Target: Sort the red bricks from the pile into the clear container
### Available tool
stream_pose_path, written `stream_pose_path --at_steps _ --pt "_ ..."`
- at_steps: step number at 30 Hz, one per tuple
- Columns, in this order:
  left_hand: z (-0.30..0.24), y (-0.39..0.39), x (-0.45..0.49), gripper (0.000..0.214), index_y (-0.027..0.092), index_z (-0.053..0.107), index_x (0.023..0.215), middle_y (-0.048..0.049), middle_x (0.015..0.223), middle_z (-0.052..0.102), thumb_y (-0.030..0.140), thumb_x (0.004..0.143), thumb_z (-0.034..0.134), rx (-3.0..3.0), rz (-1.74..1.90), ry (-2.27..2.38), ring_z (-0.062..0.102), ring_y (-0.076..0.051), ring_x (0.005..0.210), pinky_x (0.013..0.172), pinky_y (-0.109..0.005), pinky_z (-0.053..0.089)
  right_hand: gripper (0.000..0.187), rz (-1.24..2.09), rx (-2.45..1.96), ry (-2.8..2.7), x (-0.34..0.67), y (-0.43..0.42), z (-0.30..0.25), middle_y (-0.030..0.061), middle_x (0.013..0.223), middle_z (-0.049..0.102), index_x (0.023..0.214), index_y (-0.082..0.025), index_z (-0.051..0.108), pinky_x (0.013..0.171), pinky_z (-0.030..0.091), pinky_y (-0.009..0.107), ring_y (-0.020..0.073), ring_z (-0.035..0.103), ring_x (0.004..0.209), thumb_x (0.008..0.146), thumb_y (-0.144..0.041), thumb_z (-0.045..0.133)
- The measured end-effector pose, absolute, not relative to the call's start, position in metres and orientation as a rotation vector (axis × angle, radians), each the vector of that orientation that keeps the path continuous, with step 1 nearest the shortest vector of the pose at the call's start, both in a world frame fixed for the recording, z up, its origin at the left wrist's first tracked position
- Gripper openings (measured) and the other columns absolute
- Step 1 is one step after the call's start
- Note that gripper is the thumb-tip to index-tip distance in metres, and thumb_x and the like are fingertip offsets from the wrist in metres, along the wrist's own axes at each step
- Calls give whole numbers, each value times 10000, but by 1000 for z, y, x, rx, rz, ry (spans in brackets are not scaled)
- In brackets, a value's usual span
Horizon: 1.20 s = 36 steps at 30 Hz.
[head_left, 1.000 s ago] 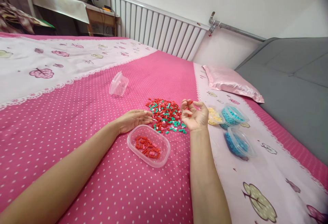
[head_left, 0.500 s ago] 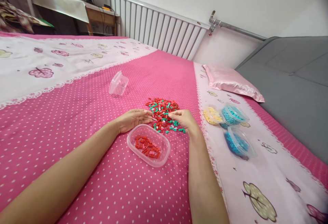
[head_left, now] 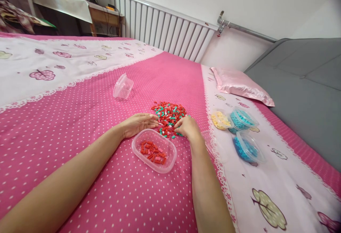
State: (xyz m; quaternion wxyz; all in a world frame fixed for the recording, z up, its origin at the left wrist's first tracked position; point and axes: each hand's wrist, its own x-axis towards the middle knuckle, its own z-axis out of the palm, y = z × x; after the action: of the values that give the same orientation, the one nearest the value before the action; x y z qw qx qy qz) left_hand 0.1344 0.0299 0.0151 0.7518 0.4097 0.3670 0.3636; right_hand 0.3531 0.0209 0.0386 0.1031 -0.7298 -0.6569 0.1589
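A heap of small toy building bricks (head_left: pixel 170 114), mostly red with green, pink and white ones among them, lies on the pink dotted bedspread. My left hand (head_left: pixel 140 123) rests at the heap's left edge, palm inward, fingers stretched out and holding nothing. At the right front of the heap, my right hand (head_left: pixel 187 126) has its thumb and fingers drawn together low over green bricks; what sits between the fingertips is too small to make out. Just in front of both hands stands a clear plastic tub (head_left: pixel 154 167) with red and a few pink bricks on its bottom.
A clear tub (head_left: pixel 123 86) lies tipped on its side beyond my left hand. To the right stand a tub of yellow pieces (head_left: pixel 221 120) and two tubs of blue pieces (head_left: pixel 242 119). A clear lid (head_left: pixel 211 142) lies beside my right forearm. Farther back is a pink pillow (head_left: pixel 242 85).
My right hand has shifted left and slightly nearer me along the heap's front edge, covering green bricks there. The clear lid beside its forearm now shows. My left hand stays put.
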Motion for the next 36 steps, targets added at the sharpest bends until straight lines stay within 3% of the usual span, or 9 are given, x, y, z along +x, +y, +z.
stream_pose_path --at_steps 7,10,13,19,24,27,31,34,36 --pt "17 29 135 185 84 677 907 -123 882 713 165 858 519 892 799 817 675 -169 863 840 -243 510 60 589 -1999 -1878 360 25 29 17 614 677 643 -209 735 565 401 219 139 611 622 594 -230 706" --pt "17 29 135 188 82 676 914 -131 895 712 162 857 516 892 790 817 673 -174 875 850 -248 507 177 770 -1849 -1711 364 26 29 -20 507 594 683 -169 716 504 362 215 104 522 500 586 -316 722" --pt "17 29 134 187 83 676 914 -137 918 711 163 857 517 890 786 818 672 -175 881 859 -252 506 247 1013 -1623 -1435 364 24 37 -25 548 594 703 -139 680 471 345 192 72 474 485 565 -333 744" --pt "14 31 133 190 82 671 937 -128 903 713 172 855 526 913 780 805 671 -169 881 850 -238 508 292 1527 -1061 -858 363 19 58 -97 522 466 707 -155 596 296 127 113 -7 252 372 518 -228 806" --pt "14 31 133 196 80 666 948 -132 906 712 181 857 524 920 776 810 669 -169 888 849 -241 509 162 1745 -667 -388 370 21 65 -30 637 541 703 -166 542 323 287 64 19 456 484 639 -137 688" --pt "14 31 133 195 82 669 941 -129 900 714 180 860 521 915 779 806 670 -167 882 846 -239 510 94 1719 -596 -160 373 21 65 33 750 604 750 -168 547 425 458 116 95 591 679 666 -158 587" --pt "13 31 133 194 81 674 940 -134 911 713 181 859 528 916 775 794 672 -165 873 849 -241 510 148 1633 -587 -71 374 20 64 85 844 633 797 -158 565 565 566 204 171 623 878 661 -183 511" --pt "13 32 133 193 79 673 937 -134 905 713 178 859 527 913 777 798 673 -166 872 848 -243 511 152 1593 -644 -59 372 20 66 78 831 632 835 -149 577 601 572 204 150 631 833 706 -195 509" --pt "14 32 133 193 77 672 937 -133 897 714 175 859 525 912 779 800 673 -165 868 845 -240 511 96 1604 -713 -77 371 21 66 41 736 612 806 -157 573 529 542 162 99 610 672 751 -207 513"
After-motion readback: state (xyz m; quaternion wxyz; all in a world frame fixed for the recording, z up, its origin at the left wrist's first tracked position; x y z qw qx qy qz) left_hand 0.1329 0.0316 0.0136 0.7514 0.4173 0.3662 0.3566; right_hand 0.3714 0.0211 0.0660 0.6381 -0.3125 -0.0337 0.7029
